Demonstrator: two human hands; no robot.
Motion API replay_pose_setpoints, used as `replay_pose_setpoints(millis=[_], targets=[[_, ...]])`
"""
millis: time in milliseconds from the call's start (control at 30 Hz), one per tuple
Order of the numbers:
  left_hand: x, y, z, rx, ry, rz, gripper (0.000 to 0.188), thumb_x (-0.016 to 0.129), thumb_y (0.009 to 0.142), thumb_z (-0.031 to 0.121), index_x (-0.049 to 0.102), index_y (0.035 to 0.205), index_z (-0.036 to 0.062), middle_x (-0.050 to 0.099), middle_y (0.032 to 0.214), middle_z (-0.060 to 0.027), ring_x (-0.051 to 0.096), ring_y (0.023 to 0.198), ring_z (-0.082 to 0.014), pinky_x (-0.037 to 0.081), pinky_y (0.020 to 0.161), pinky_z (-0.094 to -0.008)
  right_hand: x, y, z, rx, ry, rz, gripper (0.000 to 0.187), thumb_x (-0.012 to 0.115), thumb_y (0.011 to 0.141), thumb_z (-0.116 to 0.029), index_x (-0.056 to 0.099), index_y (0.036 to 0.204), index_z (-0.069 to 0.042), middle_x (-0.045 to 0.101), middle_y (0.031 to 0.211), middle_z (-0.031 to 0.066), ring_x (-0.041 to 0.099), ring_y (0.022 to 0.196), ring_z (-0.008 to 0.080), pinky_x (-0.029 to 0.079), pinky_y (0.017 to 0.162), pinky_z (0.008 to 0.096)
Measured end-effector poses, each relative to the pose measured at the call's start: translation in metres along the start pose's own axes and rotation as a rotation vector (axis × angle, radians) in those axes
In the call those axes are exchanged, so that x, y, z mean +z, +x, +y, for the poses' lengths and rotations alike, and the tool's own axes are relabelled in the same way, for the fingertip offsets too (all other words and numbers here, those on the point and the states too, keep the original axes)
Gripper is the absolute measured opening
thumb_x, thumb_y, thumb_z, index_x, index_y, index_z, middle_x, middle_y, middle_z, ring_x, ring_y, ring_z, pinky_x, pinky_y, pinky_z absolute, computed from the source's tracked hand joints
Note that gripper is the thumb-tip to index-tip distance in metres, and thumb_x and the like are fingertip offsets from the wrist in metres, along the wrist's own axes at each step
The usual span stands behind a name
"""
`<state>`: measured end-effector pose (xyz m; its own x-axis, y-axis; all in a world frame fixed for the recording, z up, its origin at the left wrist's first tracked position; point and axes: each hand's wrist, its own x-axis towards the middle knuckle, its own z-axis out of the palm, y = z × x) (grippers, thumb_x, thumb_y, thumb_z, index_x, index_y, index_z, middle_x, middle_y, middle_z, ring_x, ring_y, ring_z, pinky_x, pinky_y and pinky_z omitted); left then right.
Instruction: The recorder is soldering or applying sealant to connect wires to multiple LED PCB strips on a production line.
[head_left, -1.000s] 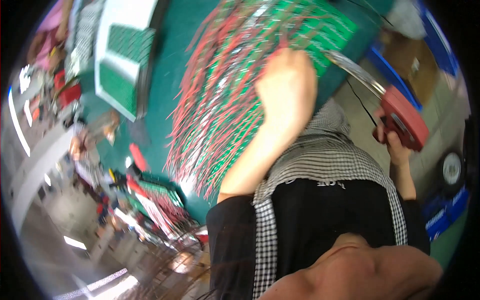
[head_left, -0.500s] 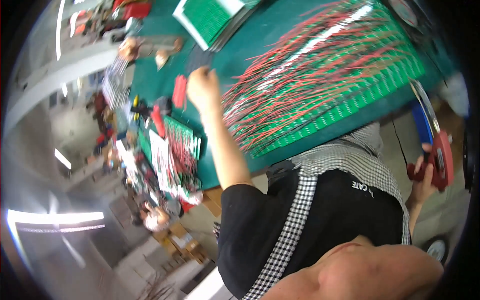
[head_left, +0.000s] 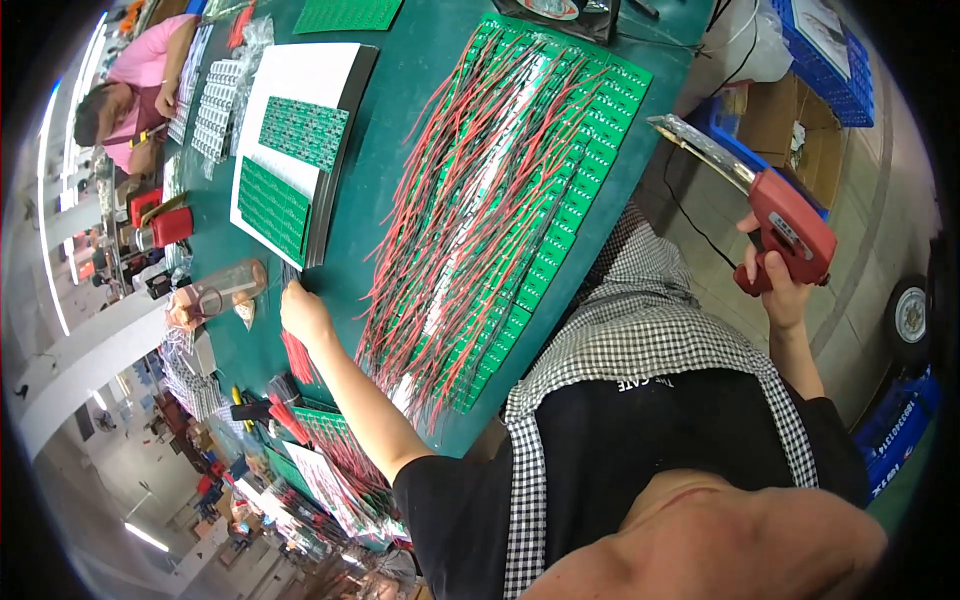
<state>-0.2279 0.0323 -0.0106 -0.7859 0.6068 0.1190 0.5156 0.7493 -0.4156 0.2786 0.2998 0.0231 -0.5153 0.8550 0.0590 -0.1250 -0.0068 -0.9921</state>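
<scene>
My right hand (head_left: 788,298) grips a red soldering gun (head_left: 795,225) by its handle, off the table's right side, its long metal tip toward the boards. At the left, the fingers of my left hand (head_left: 308,316) are closed at a bundle of black wires (head_left: 290,273); how many they pinch is hidden. Red wires (head_left: 297,360) lie in a bunch just below that hand. Between my hands, a large panel of green circuit boards (head_left: 570,215) lies on the green table, with many red and black wires (head_left: 470,230) spread over it.
White sheets (head_left: 310,75) in a thick stack carry smaller green boards (head_left: 275,205) behind my left hand. A clear jar (head_left: 240,275) stands left of it. More wired boards (head_left: 340,440) lie nearer. A person in pink (head_left: 140,75) works at the far left. Blue crates (head_left: 835,60) stand right.
The view has turned, bringing the stacked sheets and the person in pink further into sight. My left hand stays by the wire bundles, and my right hand still holds the soldering gun.
</scene>
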Motion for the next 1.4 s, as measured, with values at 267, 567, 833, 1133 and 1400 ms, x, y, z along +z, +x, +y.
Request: replay_pose_setpoints(millis=[267,567,833,1133,1400], targets=[[-0.026,-0.027,-0.025,-0.165,-0.249,-0.027,0.018,0.056,0.074,0.02,0.063,0.076,0.0034,0.059,0.073,-0.018,0.058,0.07,-0.0343,0.045,0.064,-0.0424,0.003,-0.001,0.007,0.044,0.056,-0.001,0.038,0.047,0.084,-0.014,0.038,0.118,0.001,0.05,0.105,0.0163,0.044,0.054,0.0063,0.038,0.042,0.0204],[0.003,-0.027,-0.061,-0.354,-1.042,-0.162,0.014,0.062,0.072,0.004,0.062,0.082,-0.0064,0.064,0.068,-0.0094,0.061,0.06,-0.0135,0.045,0.055,-0.0214,0.001,0.004,0.009,-0.04,-0.04,-0.042,0.033,0.043,0.085,-0.01,0.039,0.115,0.004,0.051,0.105,0.0173,0.044,0.057,0.0087,0.036,0.049,0.0189],[0.004,-0.02,-0.06,-0.422,-1.433,-0.269,0.015,0.059,0.076,0.004,0.059,0.087,-0.0072,0.063,0.074,-0.0116,0.061,0.063,-0.0137,0.044,0.054,-0.0196,-0.002,-0.002,-0.001,-0.03,-0.065,-0.025,0.035,0.043,0.085,-0.01,0.037,0.117,0.003,0.05,0.106,0.0167,0.043,0.056,0.0077,0.038,0.047,0.0192],[-0.018,-0.03,-0.057,-0.422,-1.417,-0.118,0.02,0.057,0.078,0.0,0.054,0.094,-0.0114,0.063,0.078,-0.0156,0.062,0.066,-0.0166,0.045,0.052,-0.0182,0.004,-0.001,-0.004,-0.082,0.035,0.007,0.035,0.049,0.083,-0.012,0.042,0.114,0.002,0.054,0.098,0.0153,0.043,0.053,0.0075,0.037,0.047,0.0196],[-0.192,-0.08,0.18,0.353,-1.835,-1.072,0.013,0.058,0.076,0.0,0.059,0.087,-0.0056,0.062,0.073,-0.0153,0.062,0.065,-0.0192,0.05,0.061,-0.0267,0.013,0.031,-0.005,-0.144,-0.374,-0.121,0.048,0.063,0.071,-0.002,0.045,0.115,0.005,0.057,0.104,0.0137,0.055,0.08,0.0127,0.044,0.066,0.0234]])
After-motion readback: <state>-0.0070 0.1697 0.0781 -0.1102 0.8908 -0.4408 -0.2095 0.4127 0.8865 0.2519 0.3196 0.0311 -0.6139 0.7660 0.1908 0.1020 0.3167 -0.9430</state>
